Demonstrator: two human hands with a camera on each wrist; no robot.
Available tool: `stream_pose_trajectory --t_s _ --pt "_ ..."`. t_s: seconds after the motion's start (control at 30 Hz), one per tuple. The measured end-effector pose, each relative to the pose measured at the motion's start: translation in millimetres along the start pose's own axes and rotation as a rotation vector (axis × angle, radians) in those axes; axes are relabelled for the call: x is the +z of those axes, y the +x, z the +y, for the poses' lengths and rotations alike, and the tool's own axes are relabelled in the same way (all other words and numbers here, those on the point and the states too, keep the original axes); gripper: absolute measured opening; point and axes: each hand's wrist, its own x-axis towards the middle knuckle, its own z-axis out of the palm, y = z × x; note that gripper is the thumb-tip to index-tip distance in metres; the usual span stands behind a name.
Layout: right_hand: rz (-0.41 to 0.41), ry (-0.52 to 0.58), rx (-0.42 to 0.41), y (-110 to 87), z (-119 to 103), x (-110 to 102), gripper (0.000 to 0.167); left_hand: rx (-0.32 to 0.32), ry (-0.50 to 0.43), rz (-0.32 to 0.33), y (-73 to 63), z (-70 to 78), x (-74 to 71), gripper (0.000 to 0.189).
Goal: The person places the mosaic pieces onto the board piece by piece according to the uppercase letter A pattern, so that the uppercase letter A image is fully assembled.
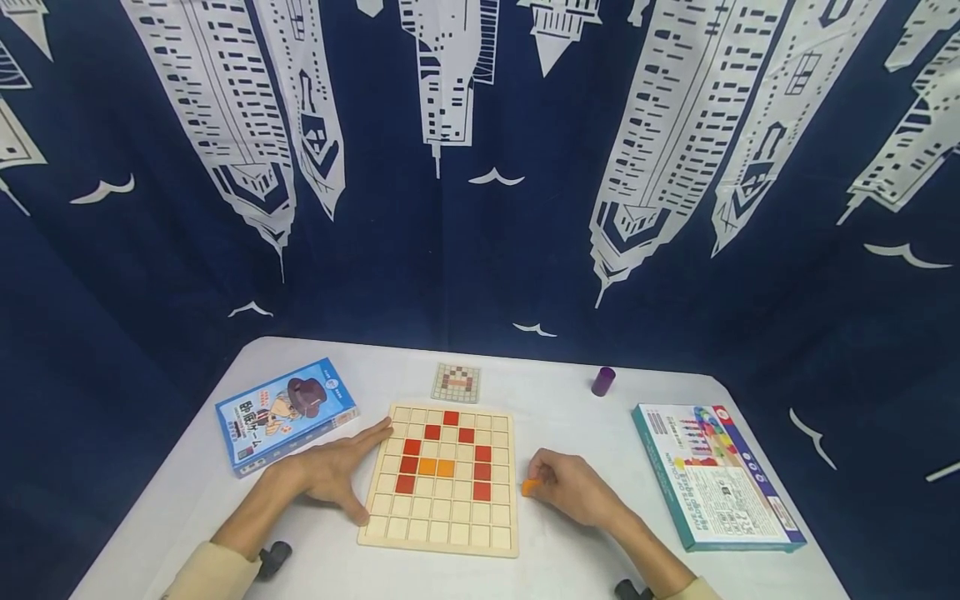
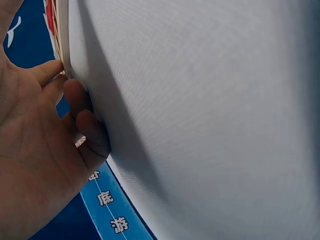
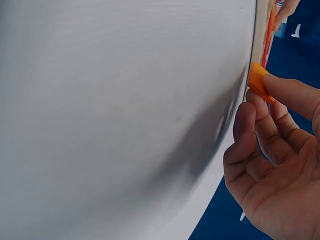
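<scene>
A wooden grid board [image 1: 427, 529] lies mid-table, with several red square tiles [image 1: 482, 472] forming an arch and two orange tiles [image 1: 437, 467] side by side within it. My left hand [image 1: 330, 468] is spread along the board's left side, thumb at the lower left edge and fingertips at the upper left. In the left wrist view the fingers [image 2: 47, 72] touch the board's edge. Just off the board's right edge, my right hand [image 1: 573, 487] pinches an orange tile [image 3: 259, 82] between thumb and fingers.
A small pattern card [image 1: 456, 383] lies behind the board. To the left is a blue game box [image 1: 285, 412]; to the right, a teal-edged box [image 1: 716, 479]. A purple cylinder [image 1: 603, 382] stands at the back right. Behind the table hangs a navy curtain [image 1: 450, 250] with white buildings.
</scene>
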Motion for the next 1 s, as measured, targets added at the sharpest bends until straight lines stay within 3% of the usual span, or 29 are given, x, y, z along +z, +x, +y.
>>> stream_pose_trajectory --t_s 0.23,0.47,0.73,1.0 --pt "0.014 0.047 -0.055 14.2 -16.0 0.7 0.012 0.028 0.002 0.003 -0.8 -1.4 -0.5 0.135" --pt "-0.011 0.082 -0.088 33.2 -37.2 11.5 0.01 0.012 -0.016 -0.002 0.3 -1.0 0.1 0.135" --pt "-0.035 0.072 -0.13 50.9 -59.7 23.4 0.006 0.016 -0.02 -0.01 2.5 -1.3 0.5 0.136" --pt "-0.052 0.024 -0.115 60.2 -66.1 29.6 0.007 0.006 -0.007 -0.008 1.3 -1.0 -0.4 0.136"
